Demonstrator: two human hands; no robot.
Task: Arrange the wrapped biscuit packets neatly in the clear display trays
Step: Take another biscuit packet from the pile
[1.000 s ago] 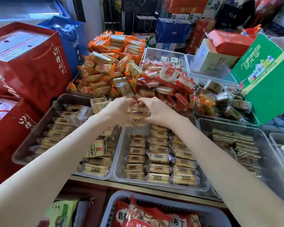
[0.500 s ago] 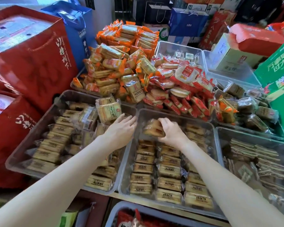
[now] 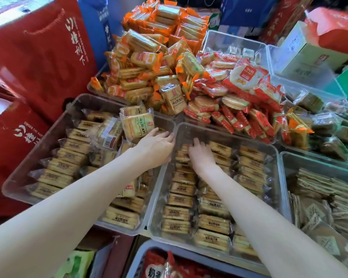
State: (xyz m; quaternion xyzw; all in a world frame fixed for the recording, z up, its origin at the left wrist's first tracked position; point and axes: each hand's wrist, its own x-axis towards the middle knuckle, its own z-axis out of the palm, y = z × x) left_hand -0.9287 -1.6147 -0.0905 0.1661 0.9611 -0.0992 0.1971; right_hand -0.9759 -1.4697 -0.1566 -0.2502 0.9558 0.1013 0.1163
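The middle clear tray holds three columns of tan wrapped biscuit packets. My right hand is down at the far end of its left column, gripping a small stack of packets that shows under the thumb side. My left hand reaches into the far right corner of the left clear tray. Its fingers are straight and touch just below two upright packets. The left tray has a tidy row of packets on its left side and loose ones in the middle.
Heaps of orange-wrapped and red-wrapped biscuits rise behind the trays. Red gift bags stand at the left. A clear tray of flat brown packets is at the right, dark green packets behind it. A bin of red snack bags sits below.
Both hands held a stack of packets together above the trays. The right hand carried it down to the middle tray's left column. The left hand let go and moved to the left tray's corner.
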